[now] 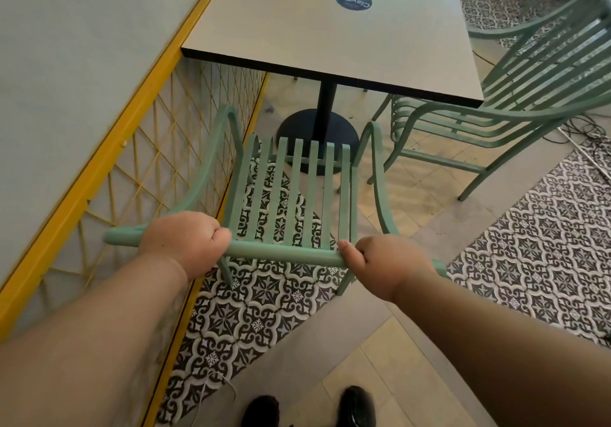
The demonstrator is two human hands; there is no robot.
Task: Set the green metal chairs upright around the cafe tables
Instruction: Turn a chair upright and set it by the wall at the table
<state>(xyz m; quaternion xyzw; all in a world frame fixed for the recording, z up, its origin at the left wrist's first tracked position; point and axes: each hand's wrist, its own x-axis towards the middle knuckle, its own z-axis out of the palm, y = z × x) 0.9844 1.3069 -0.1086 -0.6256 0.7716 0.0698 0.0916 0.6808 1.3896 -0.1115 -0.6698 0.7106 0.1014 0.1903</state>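
Note:
A green metal chair point(291, 192) with a slatted seat stands in front of me, facing the grey cafe table point(330, 30). My left hand point(186, 240) and my right hand point(385, 259) both grip the chair's top back rail, one near each end. The chair's armrests curve forward toward the table's near edge. To the right, a stack of green metal chairs point(515, 96) stands by the table's right corner, partly tucked under it.
The table's black pedestal base point(317, 129) sits just beyond the held chair. A yellow mesh partition point(139, 162) and grey wall run along the left. Patterned tiles cover the floor; cables point(585, 132) lie at far right. My black shoes point(357, 406) show below.

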